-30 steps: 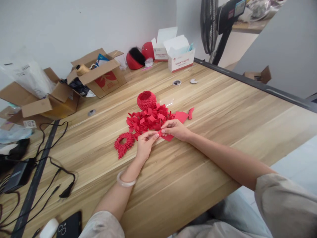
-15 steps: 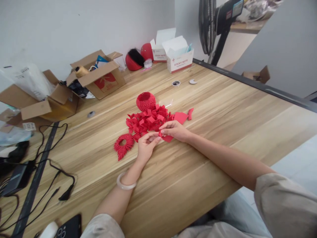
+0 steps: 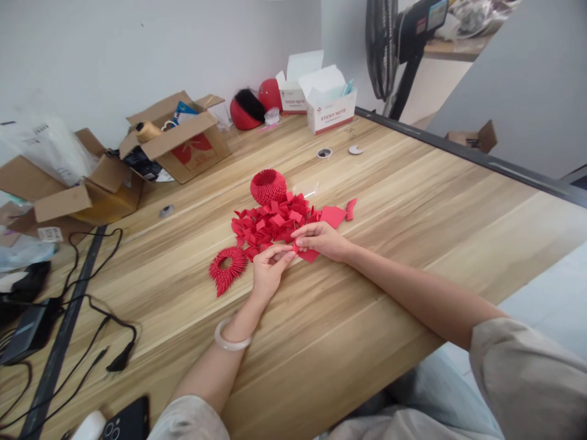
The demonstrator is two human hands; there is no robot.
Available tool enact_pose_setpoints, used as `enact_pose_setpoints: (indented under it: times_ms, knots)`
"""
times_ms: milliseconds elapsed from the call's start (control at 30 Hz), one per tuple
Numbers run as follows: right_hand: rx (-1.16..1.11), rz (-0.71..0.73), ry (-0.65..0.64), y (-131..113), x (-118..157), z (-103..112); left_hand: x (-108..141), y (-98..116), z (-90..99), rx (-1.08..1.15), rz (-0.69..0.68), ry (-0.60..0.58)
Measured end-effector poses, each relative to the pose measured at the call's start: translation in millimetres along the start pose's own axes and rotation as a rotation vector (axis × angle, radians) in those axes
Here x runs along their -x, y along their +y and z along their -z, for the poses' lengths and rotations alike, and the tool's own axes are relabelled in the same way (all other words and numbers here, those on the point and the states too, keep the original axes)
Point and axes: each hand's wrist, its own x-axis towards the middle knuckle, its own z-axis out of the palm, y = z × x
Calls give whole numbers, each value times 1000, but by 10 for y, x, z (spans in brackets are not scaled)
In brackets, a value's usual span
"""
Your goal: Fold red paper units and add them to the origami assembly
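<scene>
In the head view, the small red paper piece had changed its look between the fingertips: a second earlier it lay stretched between both hands, half a second earlier it showed as a narrow upright sliver, and now it presented a short, compact face. The hands themselves had hardly moved, so the change seemed to come from finger work alone; I judged that this one piece was being shaped, with its creasing not clearly finished.

The left hand, at eight o'clock from the piece, pinched its near end between thumb and forefinger. The right hand, at three o'clock, gripped the other end with its fingertips.

The piece was bright red and tiny, held just above the tabletop; its exact folds were too small to make out. At ten to eleven o'clock lay a loose pile of red paper pieces, with a ribbed red paper bowl just beyond. A spiky red paper ring lay toward nine, its tail pointing to seven. A larger red sheet rested at two.
</scene>
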Motion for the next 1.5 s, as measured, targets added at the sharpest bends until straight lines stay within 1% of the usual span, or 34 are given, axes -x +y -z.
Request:
enact_pose_setpoints:
  times_ms: [100,200,300,367,567,733,967,1067,1133,1267,1333,1400,1500]
  knots:
    - [-5,-8,-26,-17,12,-15,-2,1,2,8,-21,0]
    - [-16,18,-52,-19,22,-32,-3,11,1,13,-20,35]
    - [-7,51,-39,-4,21,-36,-3,17,-1,14,-9,85]
    - [8,66,-14,10,16,-31,-1,12,0,17,-1,97]
    - [23,53,29,26,5,-20,1,-1,2,12,2,76]
    - [28,27,0,16,6,-21,-2,10,3,-17,-38,60]
    - [56,48,-46,-11,23,-38,-3,31,7,-24,-29,31]
    - [122,83,-58,-9,39,-58,-6,29,18,-38,-29,-17]
    - [207,135,-50,6,57,-75,-9,22,28,-68,-22,-44]
    - [491,268,1,42,107,-104,-14,12,31,-104,1,-19]
    - [601,317,4,50,127,-113,-14,14,23,-103,8,-15]
    - [655,351,-1,48,139,-121,-13,16,16,-101,20,-27]
    - [673,381,-7,40,151,-134,-12,17,12,-75,30,-54]
